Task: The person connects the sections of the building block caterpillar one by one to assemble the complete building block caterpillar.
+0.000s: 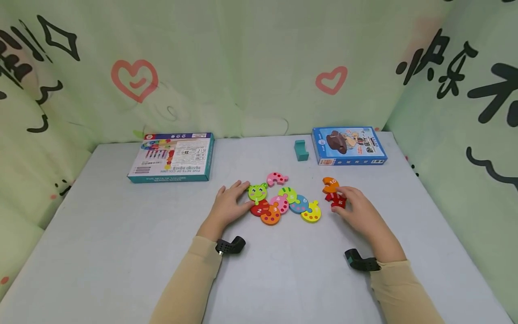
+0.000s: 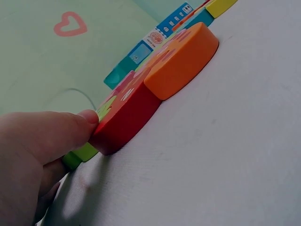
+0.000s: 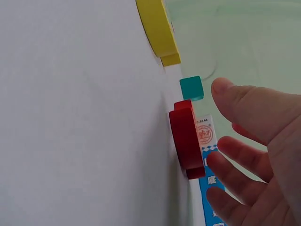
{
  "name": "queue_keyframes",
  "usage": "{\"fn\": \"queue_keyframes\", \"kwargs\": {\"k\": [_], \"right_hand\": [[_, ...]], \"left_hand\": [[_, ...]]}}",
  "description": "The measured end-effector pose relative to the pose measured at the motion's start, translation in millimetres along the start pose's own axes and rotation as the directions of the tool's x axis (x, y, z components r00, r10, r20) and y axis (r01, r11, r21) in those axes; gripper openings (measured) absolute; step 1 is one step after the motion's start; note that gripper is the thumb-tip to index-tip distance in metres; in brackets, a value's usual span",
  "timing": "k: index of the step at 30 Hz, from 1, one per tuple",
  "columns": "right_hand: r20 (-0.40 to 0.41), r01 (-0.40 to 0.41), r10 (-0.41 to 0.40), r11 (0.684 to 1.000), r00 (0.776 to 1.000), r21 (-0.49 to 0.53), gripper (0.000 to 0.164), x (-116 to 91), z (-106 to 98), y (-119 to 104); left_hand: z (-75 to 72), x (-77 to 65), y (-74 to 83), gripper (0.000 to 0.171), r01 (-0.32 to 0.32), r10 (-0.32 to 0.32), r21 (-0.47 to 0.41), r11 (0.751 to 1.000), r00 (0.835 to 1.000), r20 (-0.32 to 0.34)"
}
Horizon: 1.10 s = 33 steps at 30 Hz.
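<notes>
Head view showed the left hand loosely spread, touching the green-headed caterpillar puzzle inward from the far edge of the desk; the right hand stood wide beside a red piece.

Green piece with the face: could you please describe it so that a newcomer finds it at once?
On the table, find the winding chain of puzzle pieces near the middle. The green piece forms its left end in the head view, next to the left hand. Unlike its red neighbour marked 2, it bears a smiling face.
</notes>
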State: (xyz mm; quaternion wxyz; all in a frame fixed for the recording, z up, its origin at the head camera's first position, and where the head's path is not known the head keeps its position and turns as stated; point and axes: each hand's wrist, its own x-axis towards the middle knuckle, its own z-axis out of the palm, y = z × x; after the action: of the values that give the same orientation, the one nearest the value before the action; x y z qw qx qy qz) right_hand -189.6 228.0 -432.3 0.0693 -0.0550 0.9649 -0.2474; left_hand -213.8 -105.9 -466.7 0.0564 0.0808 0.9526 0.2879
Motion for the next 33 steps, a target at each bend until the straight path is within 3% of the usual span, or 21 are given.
{"fn": "queue_keyframes", "kwargs": {"k": [8, 19, 25, 33], "right_hand": [[-0.012, -0.019, 0.019, 1.0, 1.0, 0.011, 0.059, 1, -2, 10], [-0.025, 0.014, -0.014, 1.0, 1.0, 0.004, 0.057, 2, 3, 14], [0.012, 0.001, -0.001, 1.0, 1.0, -0.009, 0.055, 3, 7, 13], [0.037, 0.041, -0.04, 0.998, 0.999, -0.042, 0.057, 1, 8, 12]], "left_hand": [[1.0, 0.5, -1.8, 0.062, 0.001, -0.001, 0.002, 1.0, 1.0, -0.002], [1.0, 0.5, -1.2, 0.062, 0.001, -0.001, 0.002, 1.0, 1.0, -0.009], [0.2, -0.3, -0.4, 0.062, -0.005, 0.005, 0.006, 1.0, 1.0, -0.008], [-0.9, -0.8, 0.9, 0.062, -0.013, 0.013, 0.005, 1.0, 1.0, -0.003]]}}
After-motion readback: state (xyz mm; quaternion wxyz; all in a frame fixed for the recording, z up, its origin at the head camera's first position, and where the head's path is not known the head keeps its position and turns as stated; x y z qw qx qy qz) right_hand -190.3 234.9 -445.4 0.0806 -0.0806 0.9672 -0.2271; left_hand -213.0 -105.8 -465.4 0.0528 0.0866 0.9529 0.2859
